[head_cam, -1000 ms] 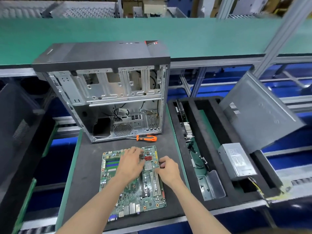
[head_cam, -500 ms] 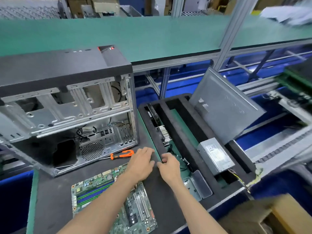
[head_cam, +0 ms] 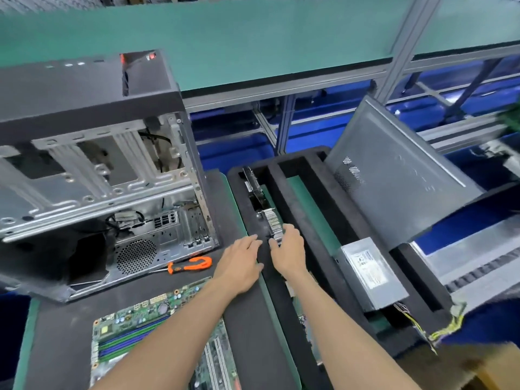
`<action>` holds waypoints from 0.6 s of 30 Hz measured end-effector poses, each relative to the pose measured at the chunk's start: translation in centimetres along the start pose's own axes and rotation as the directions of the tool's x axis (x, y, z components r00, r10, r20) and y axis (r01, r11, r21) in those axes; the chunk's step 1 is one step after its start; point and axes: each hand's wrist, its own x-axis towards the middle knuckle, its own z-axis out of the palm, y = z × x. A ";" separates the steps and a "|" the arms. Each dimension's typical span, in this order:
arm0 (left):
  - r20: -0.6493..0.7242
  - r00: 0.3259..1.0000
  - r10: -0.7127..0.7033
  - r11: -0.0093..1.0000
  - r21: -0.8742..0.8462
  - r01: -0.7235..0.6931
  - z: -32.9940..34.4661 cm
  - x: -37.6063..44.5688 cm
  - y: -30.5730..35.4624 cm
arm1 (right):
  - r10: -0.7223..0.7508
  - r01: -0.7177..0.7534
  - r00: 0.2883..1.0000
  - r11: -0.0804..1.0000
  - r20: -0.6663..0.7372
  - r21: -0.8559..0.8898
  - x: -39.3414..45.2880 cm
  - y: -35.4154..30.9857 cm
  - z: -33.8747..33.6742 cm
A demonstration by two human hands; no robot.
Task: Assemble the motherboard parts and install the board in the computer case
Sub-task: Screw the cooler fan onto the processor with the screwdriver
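The green motherboard [head_cam: 157, 333] lies flat on the black mat at the bottom left, partly under my left forearm. Behind it the open computer case [head_cam: 98, 178] stands with its empty interior facing me. A finned metal heatsink [head_cam: 270, 219] sits in the left slot of the black foam tray [head_cam: 312, 220]. My right hand [head_cam: 289, 256] grips the heatsink's near end, thumb on the left and fingers over the right. My left hand [head_cam: 242, 263] rests with straight fingers on the tray's left wall, holding nothing.
An orange-handled screwdriver [head_cam: 191, 264] lies in front of the case. A grey power supply [head_cam: 371, 280] with loose wires sits in the tray's right slot. The grey side panel [head_cam: 394, 187] leans behind it. A cardboard box [head_cam: 478, 370] is at the bottom right.
Both hands left the motherboard and moved right and forward to the foam tray. My right hand now reaches the heatsink, and my view has swung to the right.
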 end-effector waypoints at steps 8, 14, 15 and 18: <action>-0.010 1.000 -0.012 1.000 -0.021 0.012 0.9 0.3 -1.0 | 0.039 -0.026 0.988 0.996 0.148 -0.090 4.8 -0.5 1.0; 0.003 0.999 -0.033 0.999 -0.039 0.033 0.8 0.3 -1.0 | -0.001 0.036 0.982 0.982 0.187 -0.183 5.5 -0.2 1.3; 0.004 0.999 -0.036 0.998 -0.044 0.036 0.7 0.3 -1.0 | -0.022 0.056 0.984 0.980 0.178 -0.192 5.4 -0.2 1.3; 0.009 0.999 -0.043 0.998 -0.045 0.043 0.4 0.3 -0.8 | -0.088 0.113 0.986 0.976 0.141 -0.184 4.9 -0.1 0.7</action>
